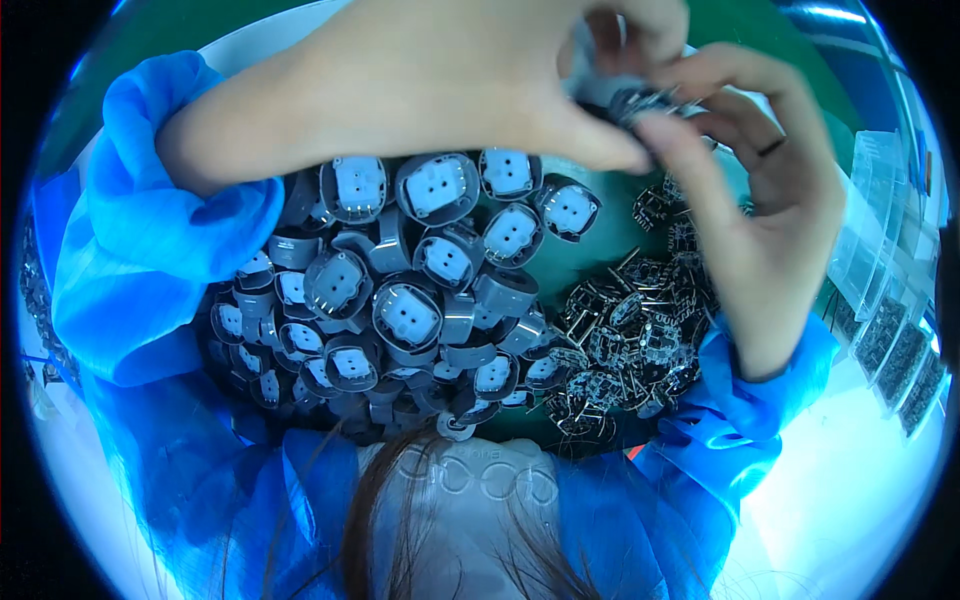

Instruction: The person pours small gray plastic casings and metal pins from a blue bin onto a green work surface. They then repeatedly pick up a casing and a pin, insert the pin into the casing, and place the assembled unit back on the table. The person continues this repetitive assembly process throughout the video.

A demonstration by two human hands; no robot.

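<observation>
At the far side, slightly right of centre, both my hands meet on a small dark part with thin metal prongs (645,100). My left hand (540,95) reaches across from the left, its fingers and thumb closed around that part. From the right, the thumb and fingers of my right hand (765,215) pinch its near side. Motion blur and my fingers hide much of the part's shape. Below my left forearm lies a heap of dark grey rounded housings with pale inner faces (408,312). Nearer my right wrist is a tangled pile of metal-pronged pieces (645,335).
A green surface (585,262) shows between the two piles. Clear plastic trays (875,215) and compartments of small dark parts (890,355) stand at the right edge. A white rim (265,40) curves behind my left forearm.
</observation>
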